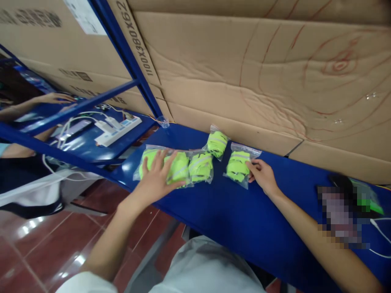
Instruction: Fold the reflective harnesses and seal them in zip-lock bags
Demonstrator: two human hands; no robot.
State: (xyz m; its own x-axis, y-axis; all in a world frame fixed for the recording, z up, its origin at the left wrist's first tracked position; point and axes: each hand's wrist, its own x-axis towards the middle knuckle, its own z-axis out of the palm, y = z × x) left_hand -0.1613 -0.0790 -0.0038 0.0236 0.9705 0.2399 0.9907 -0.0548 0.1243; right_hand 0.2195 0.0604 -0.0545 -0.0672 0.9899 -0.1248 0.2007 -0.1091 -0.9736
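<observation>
Several clear zip bags, each with a folded neon-yellow strap that has a grey stripe, lie on the blue table [232, 219]. My left hand [152, 179] rests with spread fingers over the leftmost neon-yellow bundles [179, 167], partly covering them. Beside it is another bagged strap [200, 166], and a further bag [217, 143] sits behind, close to the cardboard. On the right, my right hand [262, 174] pinches the edge of a bagged neon-yellow strap [237, 165] between thumb and fingers.
A cardboard wall [214, 97] runs along the back. At the right lie a blurred-out phone-like object [340, 211] and a white cable [381, 232]. Beyond the blue frame [122, 49], a power strip [119, 131] and another person's hand [55, 98] show. A clear cup [164, 121] stands at the far corner.
</observation>
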